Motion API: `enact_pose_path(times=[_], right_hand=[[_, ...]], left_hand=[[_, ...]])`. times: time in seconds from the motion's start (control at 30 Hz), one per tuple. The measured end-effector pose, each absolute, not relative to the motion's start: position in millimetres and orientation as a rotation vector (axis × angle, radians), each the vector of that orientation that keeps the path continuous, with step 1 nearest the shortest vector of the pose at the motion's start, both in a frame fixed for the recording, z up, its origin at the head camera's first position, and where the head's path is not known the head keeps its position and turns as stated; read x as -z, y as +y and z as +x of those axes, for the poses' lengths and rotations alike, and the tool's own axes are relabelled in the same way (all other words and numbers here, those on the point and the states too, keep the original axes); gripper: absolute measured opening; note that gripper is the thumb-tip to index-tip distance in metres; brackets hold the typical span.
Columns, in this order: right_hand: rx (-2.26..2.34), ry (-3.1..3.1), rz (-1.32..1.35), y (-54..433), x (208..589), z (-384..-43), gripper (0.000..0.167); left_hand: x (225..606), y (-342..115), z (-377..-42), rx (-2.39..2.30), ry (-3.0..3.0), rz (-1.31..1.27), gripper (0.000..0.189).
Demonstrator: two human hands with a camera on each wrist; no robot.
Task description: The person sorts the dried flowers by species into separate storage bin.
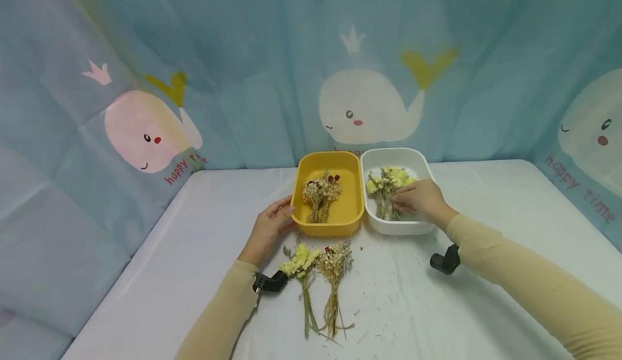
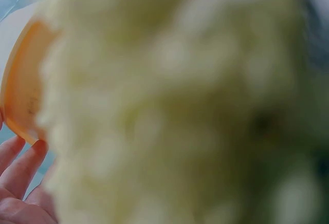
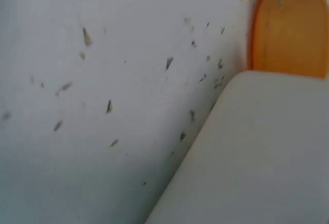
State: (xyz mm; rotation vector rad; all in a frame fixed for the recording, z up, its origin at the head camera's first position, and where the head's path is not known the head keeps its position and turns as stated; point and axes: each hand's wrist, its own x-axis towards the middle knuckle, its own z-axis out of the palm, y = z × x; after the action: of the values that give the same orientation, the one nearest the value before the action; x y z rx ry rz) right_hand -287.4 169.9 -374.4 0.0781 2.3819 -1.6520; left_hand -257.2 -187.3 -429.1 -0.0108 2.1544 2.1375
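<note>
In the head view, my left hand (image 1: pixel 267 230) rests against the left side of a yellow bin (image 1: pixel 351 198). Its spread fingers (image 2: pixel 23 165) touch the bin's outer edge in the left wrist view. Two dried flower bunches (image 1: pixel 322 190), cream with dark red heads, lie inside that bin. My right hand (image 1: pixel 421 201) reaches into the white bin (image 1: pixel 420 157), fingers curled at the stems of a yellow dried flower bunch (image 1: pixel 389 179). Blurred yellow flowers (image 2: pixel 169 100) cover most of the left wrist view. The right wrist view shows the white bin's outer wall, with the right hand out of sight.
Before the yellow bin lie a tied yellow flower bunch (image 1: pixel 301 265) and a cream-and-red bunch (image 1: pixel 334 268), stems toward me. Small plant crumbs (image 3: pixel 169 62) litter the white tablecloth (image 1: pixel 447 317). A blue whale-print curtain (image 1: pixel 252 79) hangs behind the table.
</note>
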Motion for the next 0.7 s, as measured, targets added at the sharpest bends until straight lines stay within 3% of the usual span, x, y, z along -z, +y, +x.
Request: enact_pose_path(times=[0.37,0.7], right_hand=[[1.733,2.469,-0.126,146,353,-228,0.035],[1.825,2.214,-0.182,127,364,-179,0.038]], left_hand=[[427,-187,-258,-2.131,2.156,-0.007,0.047],[430,-188,-260,-2.121,2.165,0.006,0.047]])
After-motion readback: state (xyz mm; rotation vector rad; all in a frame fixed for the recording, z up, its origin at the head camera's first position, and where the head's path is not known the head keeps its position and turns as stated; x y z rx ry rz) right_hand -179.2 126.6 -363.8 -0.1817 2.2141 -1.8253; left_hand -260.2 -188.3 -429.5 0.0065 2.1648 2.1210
